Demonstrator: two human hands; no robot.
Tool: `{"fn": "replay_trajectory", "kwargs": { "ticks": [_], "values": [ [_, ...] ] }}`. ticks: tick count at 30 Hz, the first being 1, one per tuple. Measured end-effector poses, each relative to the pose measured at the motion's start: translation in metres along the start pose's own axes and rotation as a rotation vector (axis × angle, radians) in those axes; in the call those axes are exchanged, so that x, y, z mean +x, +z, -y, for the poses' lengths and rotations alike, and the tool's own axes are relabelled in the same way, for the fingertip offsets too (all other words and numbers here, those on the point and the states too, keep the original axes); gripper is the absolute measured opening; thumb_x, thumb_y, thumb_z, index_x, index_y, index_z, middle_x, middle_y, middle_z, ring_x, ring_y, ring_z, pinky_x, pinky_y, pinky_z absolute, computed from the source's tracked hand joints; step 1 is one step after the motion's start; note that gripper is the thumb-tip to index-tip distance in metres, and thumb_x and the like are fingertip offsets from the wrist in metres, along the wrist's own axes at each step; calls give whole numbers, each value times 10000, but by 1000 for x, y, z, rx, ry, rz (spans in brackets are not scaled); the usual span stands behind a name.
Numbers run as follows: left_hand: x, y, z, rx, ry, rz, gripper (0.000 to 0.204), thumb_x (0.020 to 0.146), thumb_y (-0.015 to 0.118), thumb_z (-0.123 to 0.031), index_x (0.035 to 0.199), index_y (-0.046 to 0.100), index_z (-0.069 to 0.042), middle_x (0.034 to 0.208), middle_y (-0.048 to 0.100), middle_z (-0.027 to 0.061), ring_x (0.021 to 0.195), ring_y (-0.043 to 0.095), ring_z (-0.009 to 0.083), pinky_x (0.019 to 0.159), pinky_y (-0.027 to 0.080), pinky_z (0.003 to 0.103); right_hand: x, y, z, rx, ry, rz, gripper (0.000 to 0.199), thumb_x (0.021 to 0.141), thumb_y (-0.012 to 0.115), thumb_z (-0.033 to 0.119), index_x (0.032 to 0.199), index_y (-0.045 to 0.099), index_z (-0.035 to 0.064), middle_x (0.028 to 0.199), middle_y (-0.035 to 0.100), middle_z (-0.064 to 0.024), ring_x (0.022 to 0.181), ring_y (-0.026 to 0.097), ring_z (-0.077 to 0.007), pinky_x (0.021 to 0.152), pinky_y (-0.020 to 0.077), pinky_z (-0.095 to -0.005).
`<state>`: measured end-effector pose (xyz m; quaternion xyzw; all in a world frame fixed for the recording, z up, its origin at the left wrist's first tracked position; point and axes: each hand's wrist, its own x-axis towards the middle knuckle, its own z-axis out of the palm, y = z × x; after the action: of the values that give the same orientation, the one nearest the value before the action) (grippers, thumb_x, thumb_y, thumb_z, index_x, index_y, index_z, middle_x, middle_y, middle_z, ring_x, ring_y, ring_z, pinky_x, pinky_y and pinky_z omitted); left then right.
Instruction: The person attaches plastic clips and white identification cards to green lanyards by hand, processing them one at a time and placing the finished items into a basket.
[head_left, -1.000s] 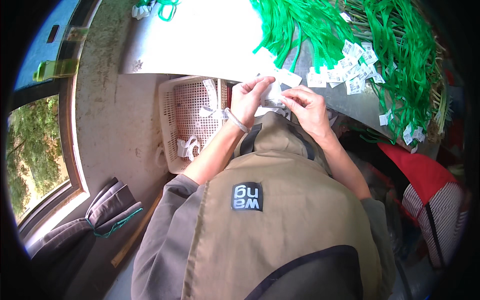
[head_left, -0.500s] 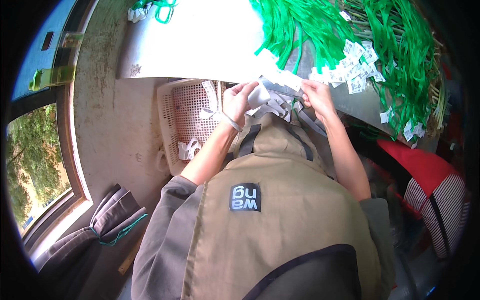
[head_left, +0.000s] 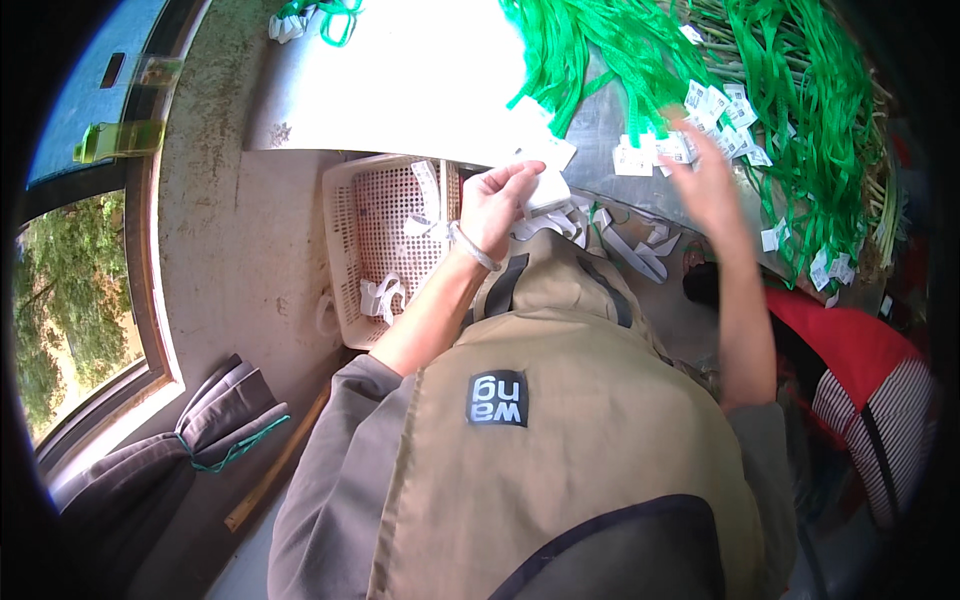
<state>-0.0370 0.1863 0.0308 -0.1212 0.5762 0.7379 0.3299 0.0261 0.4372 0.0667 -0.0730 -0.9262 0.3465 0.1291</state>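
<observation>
Pinching white slip (head_left: 547, 193) betw. fingers, L hand (head_left: 490, 208) prob. steadies it nr bench (head_left: 380, 100) edge. R hand (head_left: 708, 185) blurred by white tags (head_left: 738, 142); can't tell if fingers grip.

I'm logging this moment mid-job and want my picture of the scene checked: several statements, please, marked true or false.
1. The left hand pinches a white label. True.
2. The right hand is inside a basket. False: it is near the green mesh.
3. A bracelet circles the left wrist. True.
4. The mesh has no white tags beside it. False: several cluster at its ends.
</observation>
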Motion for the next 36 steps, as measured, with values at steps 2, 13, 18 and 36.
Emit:
{"fn": "replay_trajectory", "kwargs": {
  "ticks": [2,13,18,36],
  "values": [
    [-7,4,-1,-32,17,14,162,851,572,-131,939,669,-35,791,636,2,646,550,52,536,421,193,-19,36,41,592,220,283,263,762,668,62,1020,631,28,909,624,-54,743,553,-93,674,451,-237],
    [3,-9,-9,-58,13,3,197,850,586,-141,961,648,9,803,641,38,652,565,68,551,444,207,-34,75,76,431,161,160,104,775,636,8,873,636,-28,812,604,-70,713,566,-116,601,431,-226],
    [14,-27,-8,-45,-56,-28,212,837,588,-171,932,649,8,750,628,31,591,544,78,541,447,212,-34,89,81,433,128,176,86,770,632,-11,855,624,-22,793,590,-43,684,551,-81,584,417,-206],
    [7,-28,-5,115,196,12,217,789,576,17,1002,617,25,900,635,76,762,574,97,688,471,219,-7,87,-16,577,474,23,184,764,654,34,942,607,22,754,597,-27,681,539,-74,576,426,-212]
  ]
}}
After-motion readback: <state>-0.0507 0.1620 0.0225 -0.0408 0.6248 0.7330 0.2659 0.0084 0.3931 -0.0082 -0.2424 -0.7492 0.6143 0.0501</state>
